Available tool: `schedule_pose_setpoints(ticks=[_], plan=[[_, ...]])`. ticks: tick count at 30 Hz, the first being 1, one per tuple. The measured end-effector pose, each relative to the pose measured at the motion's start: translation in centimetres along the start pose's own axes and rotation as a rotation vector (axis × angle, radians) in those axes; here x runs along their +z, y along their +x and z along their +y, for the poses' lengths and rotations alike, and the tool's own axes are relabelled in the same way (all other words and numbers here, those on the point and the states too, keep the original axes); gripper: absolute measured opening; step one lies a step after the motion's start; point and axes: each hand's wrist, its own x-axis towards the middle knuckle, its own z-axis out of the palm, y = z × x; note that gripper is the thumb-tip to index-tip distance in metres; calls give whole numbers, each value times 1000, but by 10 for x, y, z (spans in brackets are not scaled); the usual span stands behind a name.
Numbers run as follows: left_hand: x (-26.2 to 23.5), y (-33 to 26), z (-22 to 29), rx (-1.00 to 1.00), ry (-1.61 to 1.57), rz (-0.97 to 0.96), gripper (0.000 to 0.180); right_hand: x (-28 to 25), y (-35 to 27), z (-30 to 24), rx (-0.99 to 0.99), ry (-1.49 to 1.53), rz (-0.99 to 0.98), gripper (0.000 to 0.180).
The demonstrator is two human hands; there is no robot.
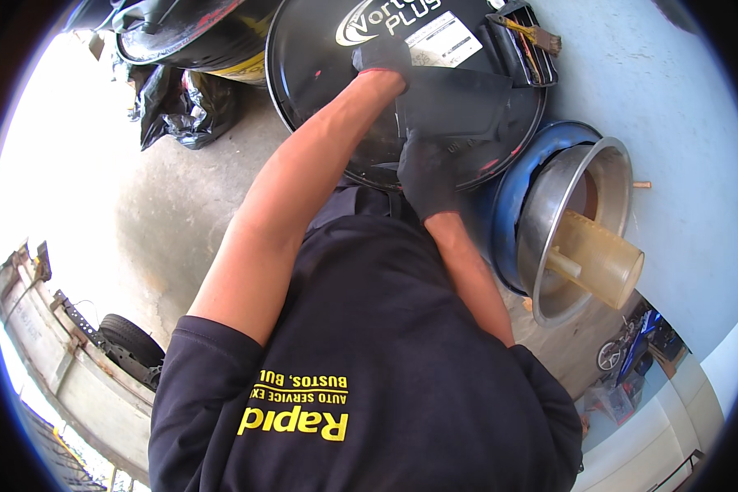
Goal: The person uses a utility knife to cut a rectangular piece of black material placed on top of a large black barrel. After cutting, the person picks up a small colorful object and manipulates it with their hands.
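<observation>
A black drum [320, 90] stands in front of me, its round lid bearing a white label. On the lid lies a flat black plastic panel [455, 102]. My left hand [381, 56], in a black glove, is curled over the panel's far left corner. In the same kind of glove, my right hand [426, 176] grips the panel's near edge at the drum's rim. Both forearms are bare and reach up from my dark shirt.
A blue drum [508, 205] at right carries a metal funnel bowl [611, 176] with a yellowish plastic jug [594, 254] in it. A black tray with a brush [533, 37] sits on the lid. Another drum [197, 33], black bags [180, 102], a tyre [131, 336].
</observation>
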Motion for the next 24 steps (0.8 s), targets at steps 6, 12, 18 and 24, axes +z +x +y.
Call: schedule_pose_setpoints(ticks=[6, 12, 18, 24], plan=[[-1, -3, -1, 34, -13, 11, 34, -3, -7, 1, 6, 34, -74, 26], [-5, -5, 2, 14, -36, 10, 33, -7, -10, 2, 48, 147, -124, 18], [2, 1, -5, 29, -3, -8, 35, 0, -14, 9, -110, 67, 54, 26], [7, 2, -2, 27, 25, 28, 36, -26, -10, 12, 11, 320, -123, 27]])
